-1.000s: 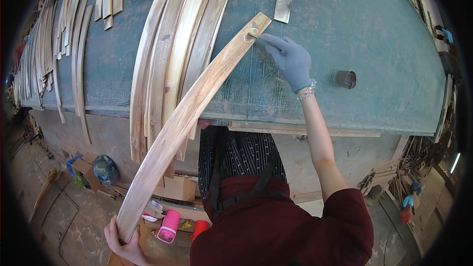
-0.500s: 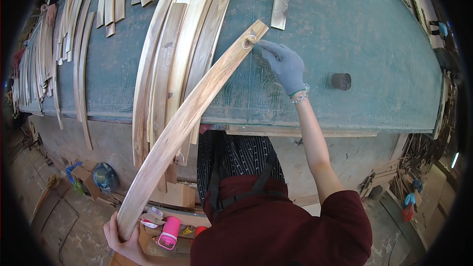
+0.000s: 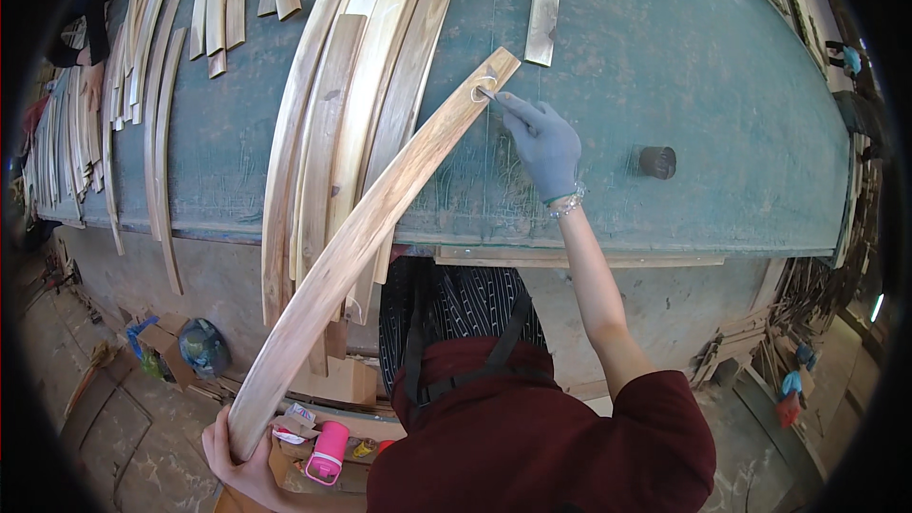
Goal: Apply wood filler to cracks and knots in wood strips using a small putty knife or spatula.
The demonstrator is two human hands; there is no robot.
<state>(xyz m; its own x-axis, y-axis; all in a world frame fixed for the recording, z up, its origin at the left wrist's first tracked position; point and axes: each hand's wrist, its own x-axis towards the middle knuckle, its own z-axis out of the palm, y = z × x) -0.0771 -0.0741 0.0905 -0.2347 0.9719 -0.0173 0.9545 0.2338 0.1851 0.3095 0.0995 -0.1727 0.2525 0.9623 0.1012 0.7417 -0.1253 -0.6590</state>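
My bare left hand (image 3: 228, 465) grips the lower end of a long, slightly curved wooden slat (image 3: 361, 237), which lies diagonally over other slats. My right hand (image 3: 537, 138), in a grey glove with a beaded bracelet at the wrist, pinches a small thin tool (image 3: 487, 93). Its tip touches a white-circled spot near the slat's upper end; whether this is a knot or a hole I cannot tell. A stack of pale slats (image 3: 313, 161) rests under and left of the held slat. A dark cup (image 3: 656, 162) stands right of my right hand.
Green worktop (image 3: 722, 85) with more slat piles (image 3: 218, 0) at the left and a lone slat (image 3: 544, 0) at the top. Another person's hand (image 3: 91, 85) reaches in at the far left. Below are cardboard boxes (image 3: 337, 380), a pink bottle (image 3: 328, 451), bags (image 3: 204, 347) and scrap wood (image 3: 750, 342).
The slat's upper end and my right hand with the tool have shifted slightly down in the picture, along with the whole worktop's upper part. Another person's hand and dark sleeve have appeared at the upper left.
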